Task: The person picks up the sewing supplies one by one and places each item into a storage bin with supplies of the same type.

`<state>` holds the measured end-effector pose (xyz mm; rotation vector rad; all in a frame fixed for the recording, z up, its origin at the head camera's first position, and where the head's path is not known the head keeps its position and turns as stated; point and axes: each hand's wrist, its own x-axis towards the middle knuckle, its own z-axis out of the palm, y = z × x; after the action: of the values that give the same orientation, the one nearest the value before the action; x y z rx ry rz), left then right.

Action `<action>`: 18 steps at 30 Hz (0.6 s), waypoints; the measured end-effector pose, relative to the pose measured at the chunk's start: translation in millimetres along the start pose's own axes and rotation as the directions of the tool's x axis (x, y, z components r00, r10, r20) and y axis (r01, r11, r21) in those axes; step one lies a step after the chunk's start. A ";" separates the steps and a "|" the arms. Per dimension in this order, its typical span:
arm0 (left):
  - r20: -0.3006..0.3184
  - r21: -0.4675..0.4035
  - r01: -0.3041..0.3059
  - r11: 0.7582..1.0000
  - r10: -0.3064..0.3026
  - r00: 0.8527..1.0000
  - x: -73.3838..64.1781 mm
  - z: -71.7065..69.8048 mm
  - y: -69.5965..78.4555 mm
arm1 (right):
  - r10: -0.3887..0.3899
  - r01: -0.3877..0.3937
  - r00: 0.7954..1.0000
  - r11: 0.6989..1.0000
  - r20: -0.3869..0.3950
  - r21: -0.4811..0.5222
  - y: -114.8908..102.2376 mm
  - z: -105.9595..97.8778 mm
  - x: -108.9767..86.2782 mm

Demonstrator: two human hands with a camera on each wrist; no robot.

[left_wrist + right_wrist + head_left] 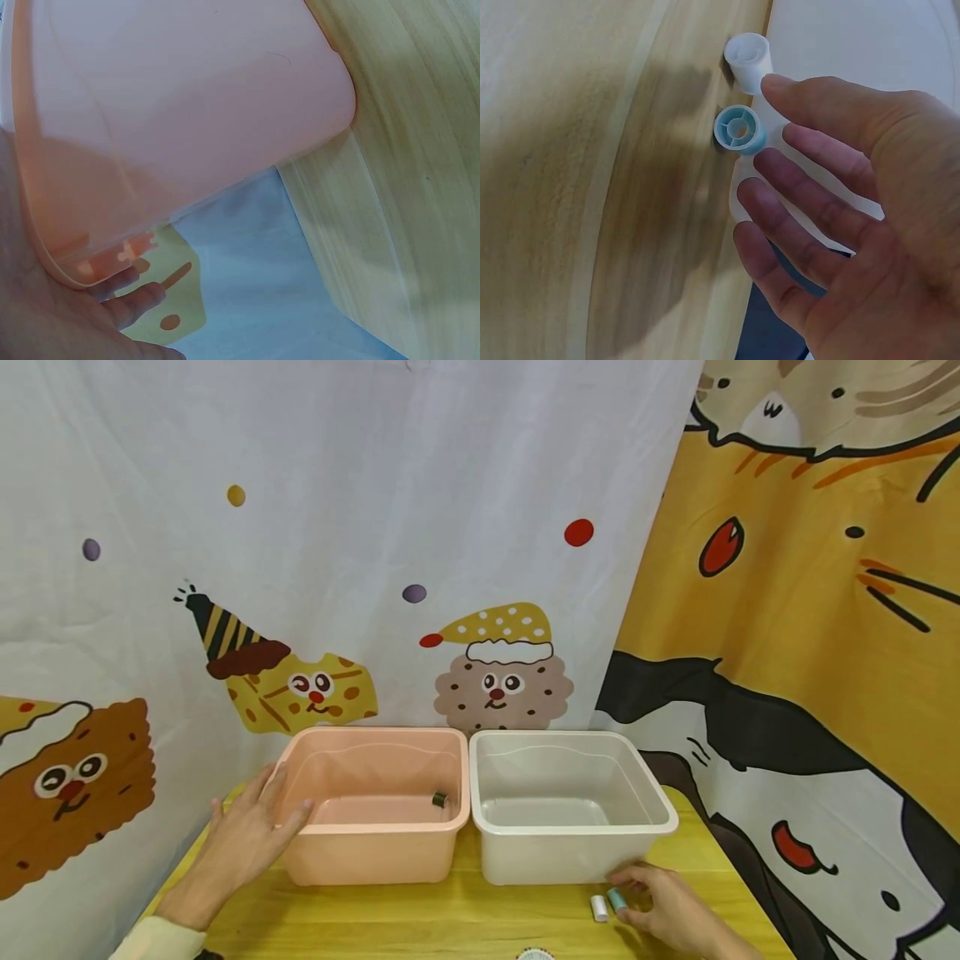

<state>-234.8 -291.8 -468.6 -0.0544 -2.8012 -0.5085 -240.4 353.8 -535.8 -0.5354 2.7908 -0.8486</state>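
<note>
Two small thread spools, one white (598, 908) and one teal (617, 900), are on the wooden table in front of the white bin (555, 860). My right hand (667, 906) is at the teal spool, thumb and fingers apart on either side of it. In the right wrist view those fingers are loosely bent, and the teal spool (739, 129) sits just beyond their tips. My left hand (243, 839) rests at the left rim of the pink bin (367, 860), fingers extended. A dark green spool (440, 799) lies inside the pink bin.
The two bins stand side by side at the back of the yellowish wooden table (360, 927), against a printed cloth backdrop (315, 560). A round white disc with coloured dots round its edge (536, 954) is cut off at the bottom of the head view.
</note>
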 end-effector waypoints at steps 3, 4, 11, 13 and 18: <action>-0.003 0.000 0.002 1.000 -0.002 1.000 0.1 -0.2 0.5 | 0.027 -0.027 1.000 0.999 0.017 0.022 0.8 0.0 1.4; -0.001 0.000 0.004 1.000 -0.004 1.000 0.1 -0.2 0.7 | 0.034 -0.035 0.999 0.999 0.024 0.028 0.9 0.0 1.7; 0.000 -0.003 0.005 1.000 -0.005 1.000 -0.3 -1.0 1.5 | 0.020 -0.020 1.000 1.000 0.022 0.015 3.3 0.6 2.6; -0.005 0.000 0.001 1.000 -0.001 1.000 -0.4 -1.1 1.7 | 0.020 -0.020 0.999 0.999 0.031 0.027 3.8 1.2 3.1; -0.008 -0.004 -0.003 1.000 0.002 1.000 -0.5 -1.1 2.2 | 0.034 -0.035 0.999 0.999 0.027 0.020 6.1 4.6 4.8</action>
<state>-233.8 -290.2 -467.0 -0.0567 -2.7925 -0.5128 -245.3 354.4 -543.3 -0.4899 2.7558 -0.8555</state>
